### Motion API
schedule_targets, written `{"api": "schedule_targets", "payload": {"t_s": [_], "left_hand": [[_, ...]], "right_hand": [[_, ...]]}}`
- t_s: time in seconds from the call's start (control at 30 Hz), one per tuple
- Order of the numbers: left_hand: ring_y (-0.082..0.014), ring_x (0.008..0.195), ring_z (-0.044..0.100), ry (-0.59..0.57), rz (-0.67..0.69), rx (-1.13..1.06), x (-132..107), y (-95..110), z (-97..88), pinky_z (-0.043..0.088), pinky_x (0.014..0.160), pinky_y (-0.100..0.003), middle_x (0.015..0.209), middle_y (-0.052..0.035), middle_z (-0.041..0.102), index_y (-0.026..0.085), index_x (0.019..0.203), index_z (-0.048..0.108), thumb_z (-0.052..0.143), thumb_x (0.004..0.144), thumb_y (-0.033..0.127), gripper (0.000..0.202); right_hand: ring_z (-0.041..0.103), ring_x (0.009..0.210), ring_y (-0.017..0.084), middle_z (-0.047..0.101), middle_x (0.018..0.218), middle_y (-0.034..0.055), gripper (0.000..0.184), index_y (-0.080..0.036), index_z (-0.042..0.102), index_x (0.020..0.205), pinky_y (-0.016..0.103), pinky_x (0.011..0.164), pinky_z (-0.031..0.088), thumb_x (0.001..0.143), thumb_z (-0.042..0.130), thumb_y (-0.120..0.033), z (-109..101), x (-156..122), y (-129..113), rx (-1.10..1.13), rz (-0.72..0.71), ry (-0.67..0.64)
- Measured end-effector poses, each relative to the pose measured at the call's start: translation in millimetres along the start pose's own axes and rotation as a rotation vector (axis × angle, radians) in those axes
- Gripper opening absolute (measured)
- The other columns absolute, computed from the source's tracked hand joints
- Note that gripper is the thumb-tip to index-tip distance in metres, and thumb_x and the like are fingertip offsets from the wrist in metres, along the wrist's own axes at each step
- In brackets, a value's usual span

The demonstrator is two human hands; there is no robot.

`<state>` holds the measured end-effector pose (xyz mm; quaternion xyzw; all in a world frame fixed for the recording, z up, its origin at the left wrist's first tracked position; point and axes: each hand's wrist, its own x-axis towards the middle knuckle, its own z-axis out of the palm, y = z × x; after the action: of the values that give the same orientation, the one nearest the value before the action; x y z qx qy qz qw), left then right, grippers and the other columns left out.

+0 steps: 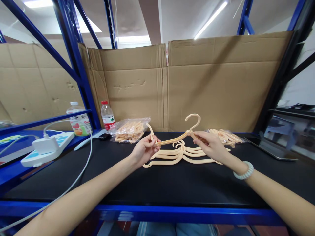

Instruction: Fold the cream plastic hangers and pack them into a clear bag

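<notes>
A beige clothes hanger is held up above the black table by both hands. My left hand pinches its left end, where a curved beige piece rises beyond the fingers; how that piece joins the hanger I cannot tell. My right hand grips the hanger just right of the hook, and its fingers cover part of that arm. Beneath and behind lie several similar hangers, stacked with their hooks pointing away from me.
Plastic bags of beige hanger parts lie at back left and back right. A red-capped bottle, a larger bottle and a power strip with a trailing white cable stand left. Cardboard walls the back; a dark flat device lies right.
</notes>
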<state>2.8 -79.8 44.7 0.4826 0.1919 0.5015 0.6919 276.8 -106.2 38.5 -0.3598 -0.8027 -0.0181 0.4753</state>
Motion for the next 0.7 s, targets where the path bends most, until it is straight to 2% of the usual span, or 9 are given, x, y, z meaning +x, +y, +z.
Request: {"api": "schedule_targets", "payload": {"t_s": [0.33,0.7], "left_hand": [[-0.0095,0.055,0.054,-0.027,0.026,0.034,1.3,-1.2,-0.3,0.041,0.051,-0.016,0.069,-0.0028,0.058,0.013,0.066,0.052,0.066,0.068,0.004,0.017],[-0.0112,0.057,0.058,-0.009,-0.033,0.004,0.6,2.7,-0.9,0.045,0.052,-0.016,0.071,-0.0042,0.059,0.012,0.067,0.056,0.063,0.071,0.005,0.011]], "right_hand": [[0.065,0.081,0.021,0.068,0.095,0.0089,0.021,-0.016,0.063,0.104,0.032,0.070,0.054,0.089,0.049,-0.023,2.4,-1.8,1.9,-0.102,-0.055,0.069],[0.065,0.075,0.018,0.067,0.093,0.0072,0.023,-0.017,0.061,0.108,0.030,0.065,0.054,0.089,0.048,-0.022,3.3,-3.2,3.7,-0.049,-0.012,0.040]]}}
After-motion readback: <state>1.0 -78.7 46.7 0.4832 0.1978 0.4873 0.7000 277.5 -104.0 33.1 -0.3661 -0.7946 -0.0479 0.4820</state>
